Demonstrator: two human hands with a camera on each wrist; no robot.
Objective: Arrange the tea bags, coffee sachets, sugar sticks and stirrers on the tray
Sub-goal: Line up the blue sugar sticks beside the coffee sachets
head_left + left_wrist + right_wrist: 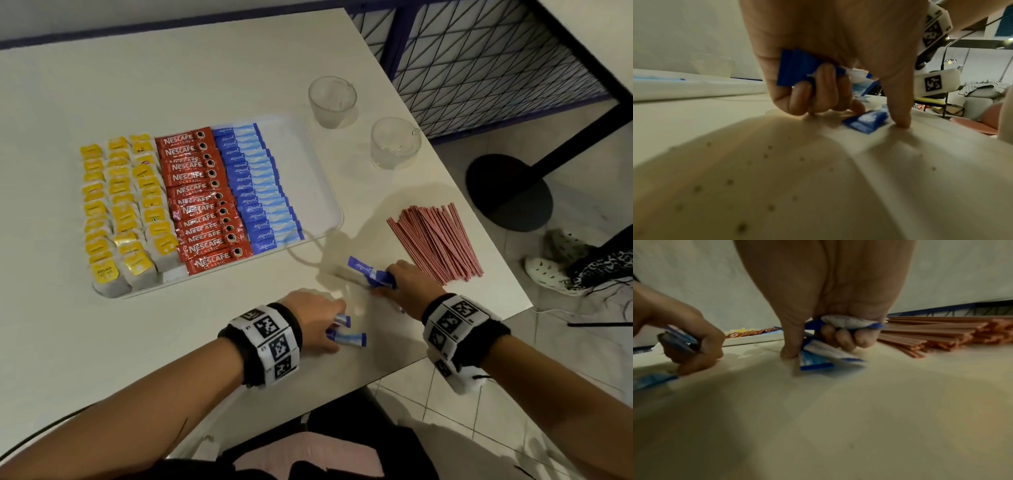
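Tray: lying on the white bench, carrying yellow tea bags at its left, red coffee sachets in the middle and blue sugar sticks beside them; its right part is showing bare.
Stirrers: lying in a loose red-striped heap on the bench, right of the tray and apart from it.
Left hand: the head view is showing only its back, with blue stick ends poking out. The left wrist view is showing its fingers curling round a small bundle of sugar sticks, the thumb tip pressing on the bench just beside one loose stick.
Right hand: sitting near the front end of the stirrer heap. The right wrist view is showing its fingers curling round a white and blue stick, the thumb pinching further sticks that are touching the bench.
Glasses: two clear cups standing behind the stirrers, seen only from the head.
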